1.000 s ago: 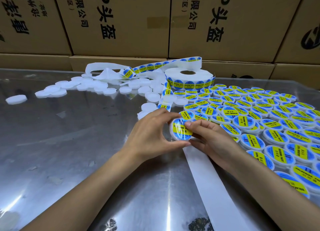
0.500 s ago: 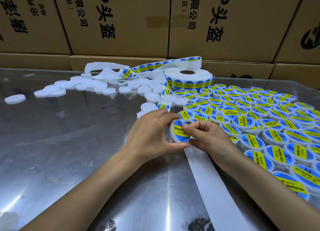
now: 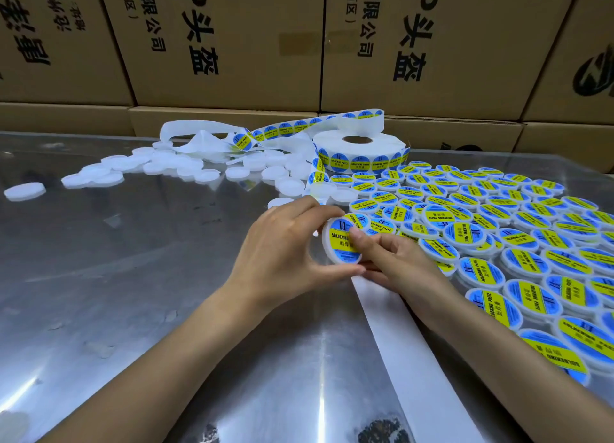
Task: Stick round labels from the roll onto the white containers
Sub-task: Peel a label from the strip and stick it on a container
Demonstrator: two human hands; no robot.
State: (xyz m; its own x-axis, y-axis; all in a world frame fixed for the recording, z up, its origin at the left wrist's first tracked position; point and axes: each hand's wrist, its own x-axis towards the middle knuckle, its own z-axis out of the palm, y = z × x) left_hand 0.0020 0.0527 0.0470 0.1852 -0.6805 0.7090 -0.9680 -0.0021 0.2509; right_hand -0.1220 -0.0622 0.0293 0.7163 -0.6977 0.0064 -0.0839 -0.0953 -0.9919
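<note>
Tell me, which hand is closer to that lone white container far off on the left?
The left hand. It sits between the lone white container and the right hand, which lies farther right, beside the labelled ones. Both hands hold another container.

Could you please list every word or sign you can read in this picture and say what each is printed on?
"SOLDERING PASTE": round labels on the finished containers and on the label roll.
"SOLDERING", rest hidden by the right hand: held container, which the left hand grips.
"有限公司", "(西区)", "头盔": cardboard boxes.
Small Chinese characters under the label wording: too small to read.
</note>
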